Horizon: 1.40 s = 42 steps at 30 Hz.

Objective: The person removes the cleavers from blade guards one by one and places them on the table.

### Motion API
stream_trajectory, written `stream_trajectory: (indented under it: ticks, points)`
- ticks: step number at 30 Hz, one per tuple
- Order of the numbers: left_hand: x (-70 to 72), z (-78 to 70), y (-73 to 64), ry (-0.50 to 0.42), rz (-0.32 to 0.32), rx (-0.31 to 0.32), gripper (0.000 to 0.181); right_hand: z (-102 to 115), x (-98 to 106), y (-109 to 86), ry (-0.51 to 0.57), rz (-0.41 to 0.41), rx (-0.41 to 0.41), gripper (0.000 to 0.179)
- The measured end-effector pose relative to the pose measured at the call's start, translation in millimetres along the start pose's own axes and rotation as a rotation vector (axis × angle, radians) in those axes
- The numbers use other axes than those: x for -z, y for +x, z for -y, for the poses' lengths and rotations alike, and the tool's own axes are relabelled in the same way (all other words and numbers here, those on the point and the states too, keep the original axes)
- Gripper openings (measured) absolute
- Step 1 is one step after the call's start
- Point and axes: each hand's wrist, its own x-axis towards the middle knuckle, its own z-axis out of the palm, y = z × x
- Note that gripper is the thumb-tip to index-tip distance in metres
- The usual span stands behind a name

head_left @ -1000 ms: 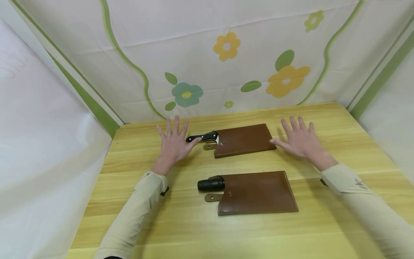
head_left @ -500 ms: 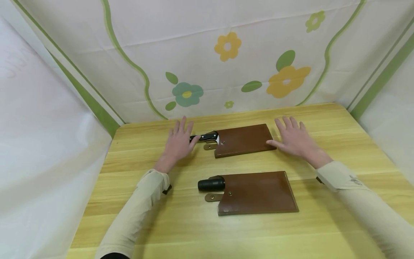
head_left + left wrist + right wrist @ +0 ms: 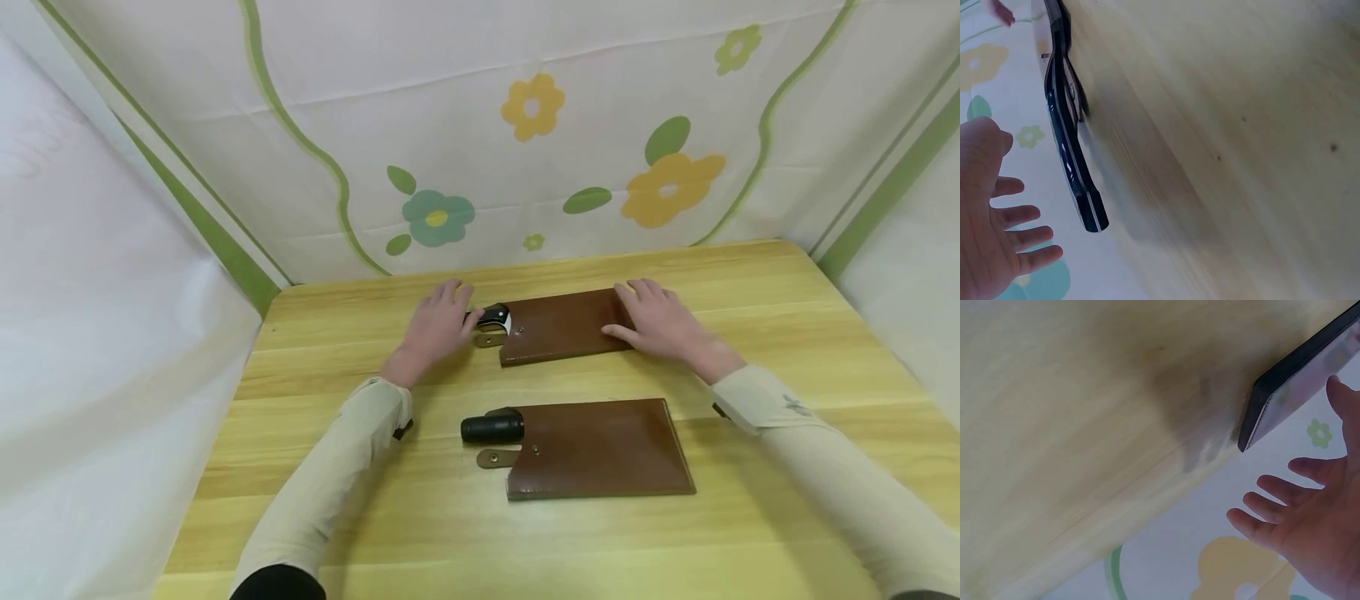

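Note:
Toward the back of the table lies a knife in a wide brown sheath [image 3: 558,327], its black riveted handle [image 3: 493,315] pointing left. A bit of bright blade shows at the sheath's mouth. My left hand [image 3: 435,329] is over the handle's end, hiding part of it. In the left wrist view that hand, fingers extended, stands apart from the handle [image 3: 1066,147]. Over the sheath's right end is my right hand [image 3: 660,325], covering its corner from the head. The right wrist view shows its fingers spread, clear of the sheath's edge [image 3: 1291,365].
Closer to me lies a second brown sheath [image 3: 600,450] with a smooth black handle [image 3: 491,428] and a loose snap strap [image 3: 498,458] at its left. Behind the wooden table [image 3: 360,525] hangs a white flowered cloth [image 3: 465,100], with white cloth along both sides.
Both hands have moved inward toward each other: the left rightward over the knife handle, the right leftward over the sheath's end. Their spread fingers have drawn closer together. Both sheaths stayed put.

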Motion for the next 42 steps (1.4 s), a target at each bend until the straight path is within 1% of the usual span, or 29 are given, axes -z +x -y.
stream_trajectory:
  ticks: [7,12,18,24,30,36,42]
  points:
    - [-2.6,-7.9,9.3,0.041,0.067,-0.008,0.055,7.7,-2.8,11.0,-0.023,0.011,0.04,0.076]
    - [-1.9,-11.5,12.2,0.044,0.092,-0.009,0.052,13.9,-6.1,17.8,-0.041,0.028,0.062,0.077]
    - [1.2,-17.4,15.0,0.056,0.116,-0.012,0.05,20.0,-10.6,25.7,-0.008,0.069,0.05,0.079]
    - [0.5,-24.6,23.8,0.094,0.146,-0.025,0.049,21.5,-16.5,35.7,0.0,0.102,0.057,0.084]
    - [1.3,-31.6,29.4,0.134,0.179,-0.032,0.048,26.6,-15.5,44.4,0.017,0.137,0.047,0.091]
    - [1.4,-37.5,33.8,0.17,0.195,-0.063,0.045,30.2,-13.4,51.7,0.013,0.18,0.057,0.095]
    - [-2.6,-38.8,36.6,0.16,0.18,-0.085,0.035,36.3,-13.7,56.6,0.007,0.221,0.087,0.099]
